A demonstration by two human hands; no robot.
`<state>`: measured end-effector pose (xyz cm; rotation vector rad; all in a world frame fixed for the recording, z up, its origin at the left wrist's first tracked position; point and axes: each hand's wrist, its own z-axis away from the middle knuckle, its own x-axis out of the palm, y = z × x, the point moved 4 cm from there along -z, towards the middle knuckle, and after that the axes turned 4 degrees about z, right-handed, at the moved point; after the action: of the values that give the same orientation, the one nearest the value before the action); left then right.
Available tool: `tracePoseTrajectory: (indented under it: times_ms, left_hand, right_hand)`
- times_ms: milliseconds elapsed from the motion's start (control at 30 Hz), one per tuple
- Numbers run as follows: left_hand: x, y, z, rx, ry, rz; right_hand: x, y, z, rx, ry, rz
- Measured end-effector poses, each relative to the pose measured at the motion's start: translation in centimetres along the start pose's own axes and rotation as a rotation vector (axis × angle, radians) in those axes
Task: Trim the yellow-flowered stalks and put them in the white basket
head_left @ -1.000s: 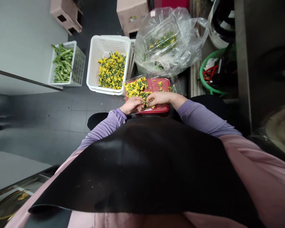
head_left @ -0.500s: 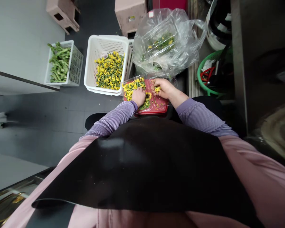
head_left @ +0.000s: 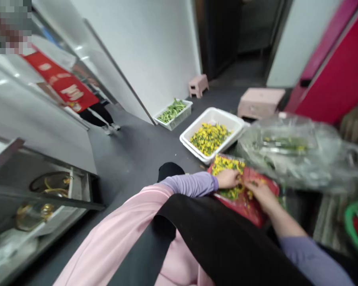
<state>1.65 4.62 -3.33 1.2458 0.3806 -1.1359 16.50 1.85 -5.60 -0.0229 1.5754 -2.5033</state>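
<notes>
A clear plastic box of yellow flowers with green stems [head_left: 226, 165] rests on a red tray [head_left: 258, 214] by my lap. My left hand [head_left: 229, 178] reaches over the box, its fingers curled together at the right edge of the flowers; what they pinch is hidden. Close against it, my right hand [head_left: 262, 194] is closed above the red tray, with a bit of yellow flower showing under its fingers. The fingertips of both hands nearly meet, and blur hides exactly where they touch.
Beyond the box stands a white basket of yellow flowers [head_left: 210, 139]. Farther off is a basket of green stalks [head_left: 173, 112]. A clear plastic bag [head_left: 298, 159] lies to the right, near a green basket [head_left: 356, 226]. Pink stools [head_left: 261, 101] and a person in a red apron [head_left: 64, 85] are farther away.
My view has swung up and to the left, bringing the person and a shelf into sight. My hands have drawn together; before, the right one held yellow flowers apart from the left.
</notes>
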Motion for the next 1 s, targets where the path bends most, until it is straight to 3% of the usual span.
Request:
tracePoseTrajectory:
  times_ms: [100, 200, 300, 433, 567, 700, 867, 1000]
  left_hand:
    - [-0.8, -0.3, 0.4, -0.150, 0.074, 0.278]
    - [-0.3, -0.7, 1.3, -0.315, 0.003, 0.780]
    - [0.0, -1.0, 1.7, -0.373, -0.011, 1.035]
    - [0.1, -2.0, 1.9, -0.388, 0.001, 1.070]
    - [0.1, -2.6, 3.1, -0.427, -0.031, 1.014]
    - [-0.5, -2.6, 4.4, -0.450, -0.057, 1.009]
    - [-0.4, -2.4, 5.0, -0.453, -0.216, 1.021]
    - [-0.2, -2.6, 5.3, -0.422, -0.232, 1.012]
  right_hand:
    - [0.8, 1.3, -1.2, -0.022, -0.144, -0.009]
    - [1.2, 1.6, -1.2, -0.085, -0.129, -0.060]
    - [2.0, 1.9, -0.8, -0.116, -0.128, -0.090]
    - [3.1, 2.1, -0.9, -0.081, -0.176, -0.184]
    - [3.1, 1.8, -0.8, -0.005, -0.129, -0.328]
    - [3.3, 1.1, -0.2, 0.025, -0.135, -0.330]
    - [3.4, 0.5, 0.6, 0.059, -0.113, -0.348]
    - [3.6, 0.2, 1.2, 0.144, -0.154, -0.361]
